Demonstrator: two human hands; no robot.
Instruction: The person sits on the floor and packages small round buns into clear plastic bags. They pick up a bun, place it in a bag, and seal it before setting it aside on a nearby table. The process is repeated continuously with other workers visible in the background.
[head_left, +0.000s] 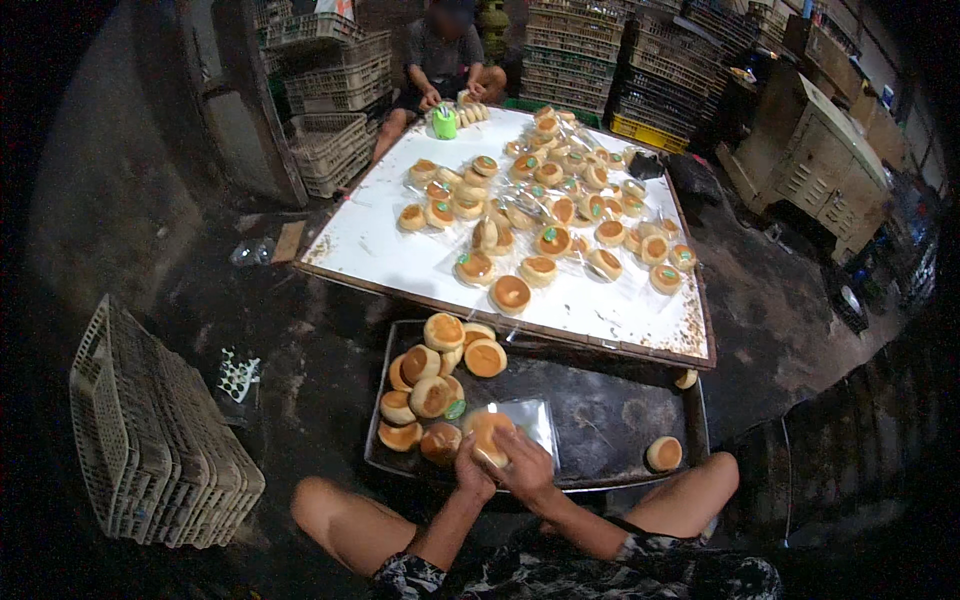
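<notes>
Over the near edge of a black baking tray (610, 400), my left hand (475, 474) and my right hand (526, 464) are closed round a round bun (487, 430) with a browned top. Whether this bun is in a bag is too blurred to tell. Just beyond my right hand, a stack of clear plastic bags (541, 420) lies in the tray. Several loose buns (422, 363) are heaped at the tray's left end, and a green sticker (455, 409) shows among them. A single bun (664, 454) rests at the right end.
Past the tray, a low white table (380, 225) carries many buns in clear bags, some with green stickers. A person (445, 65) at its far side handles buns beside a green container (444, 123). Stacked plastic crates (165, 440) stand at left; a metal cabinet (815, 165) is far right.
</notes>
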